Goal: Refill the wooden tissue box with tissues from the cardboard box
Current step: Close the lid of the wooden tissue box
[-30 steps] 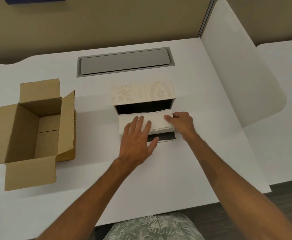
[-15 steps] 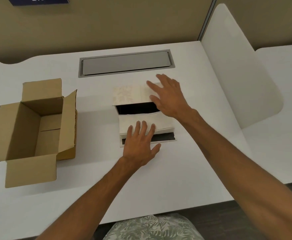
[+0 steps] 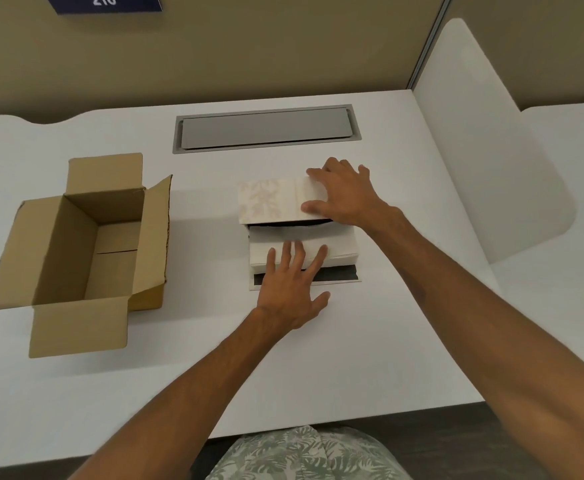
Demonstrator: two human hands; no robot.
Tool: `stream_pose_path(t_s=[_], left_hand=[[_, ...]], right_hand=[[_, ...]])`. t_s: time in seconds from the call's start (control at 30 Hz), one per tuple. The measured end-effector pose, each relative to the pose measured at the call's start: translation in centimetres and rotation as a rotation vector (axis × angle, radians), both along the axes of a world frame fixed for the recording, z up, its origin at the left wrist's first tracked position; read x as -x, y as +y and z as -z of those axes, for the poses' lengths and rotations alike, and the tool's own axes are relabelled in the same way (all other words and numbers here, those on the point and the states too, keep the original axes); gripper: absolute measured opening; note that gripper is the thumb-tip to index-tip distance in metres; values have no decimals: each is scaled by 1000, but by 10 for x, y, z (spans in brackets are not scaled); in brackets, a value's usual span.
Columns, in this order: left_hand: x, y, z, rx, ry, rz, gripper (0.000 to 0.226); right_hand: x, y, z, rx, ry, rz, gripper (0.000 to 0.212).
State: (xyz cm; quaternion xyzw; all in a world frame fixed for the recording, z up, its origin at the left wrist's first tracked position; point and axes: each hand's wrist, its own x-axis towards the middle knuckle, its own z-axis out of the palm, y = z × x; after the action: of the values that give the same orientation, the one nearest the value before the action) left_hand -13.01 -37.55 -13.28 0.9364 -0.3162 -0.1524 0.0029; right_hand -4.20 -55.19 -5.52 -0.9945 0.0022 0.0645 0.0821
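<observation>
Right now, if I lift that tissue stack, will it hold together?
Probably not. The tissue stack looks like loose thin sheets, likely floppy and light. The left hand lies flat on it, perhaps keeping it squashed down. Its top sheet already bows upward.

Tissue box (image 3: 270, 202) open on a white desk, its stack of tissues (image 3: 335, 242) exposed.
Cardboard box (image 3: 79, 244) stands apart at left, flaps open.

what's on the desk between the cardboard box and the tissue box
Nothing: in the head view, only bare white desk separates the cardboard box from the tissue box.
</observation>
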Motion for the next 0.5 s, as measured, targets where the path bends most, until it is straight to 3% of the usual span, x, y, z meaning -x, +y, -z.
stream_pose_path(t_s=[0.5], left_hand=[[14, 8, -9, -7, -14, 32, 88]], right_hand=[[33, 6, 4, 48, 22, -21, 77]])
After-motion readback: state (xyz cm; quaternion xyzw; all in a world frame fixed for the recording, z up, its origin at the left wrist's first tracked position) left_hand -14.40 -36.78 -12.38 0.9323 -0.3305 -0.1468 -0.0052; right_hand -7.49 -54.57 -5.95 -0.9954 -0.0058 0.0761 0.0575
